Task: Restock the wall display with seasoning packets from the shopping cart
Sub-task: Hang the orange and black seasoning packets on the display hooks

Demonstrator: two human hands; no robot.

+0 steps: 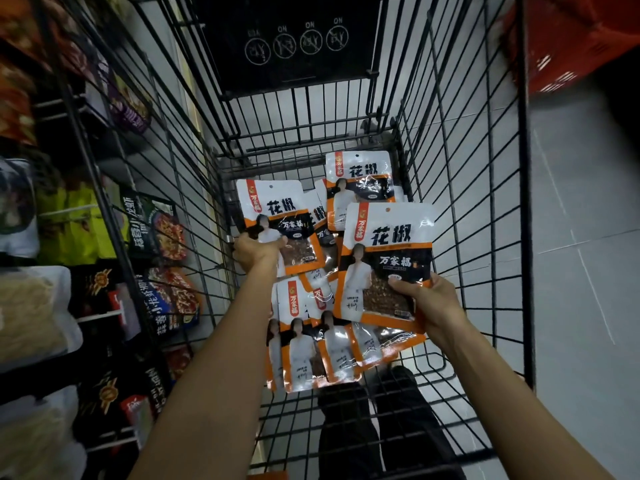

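My left hand (258, 252) pinches the lower left corner of one seasoning packet (277, 216), thumb across its front and fingers curled behind. My right hand (429, 306) grips a second packet (384, 261) by its lower right edge, thumb pressed on the clear window, the other fingers hidden behind it. Both packets stand upright, print toward me, lifted above the floor of the black wire shopping cart (485, 174).

Beneath them more of the same white and orange packets lie loose: a near pile (311, 351) overlapping below my wrists, and one far packet (358, 181) flat by the far right corner. A black panel with round icons (294, 39) hangs at the cart's far end.

The wall display (69, 237) runs along the left, its pegs crowded with dark, green and pale bags. The cart's left wire side stands between my hands and it. A red basket (571, 43) sits far right over the grey tiled floor (571, 237).
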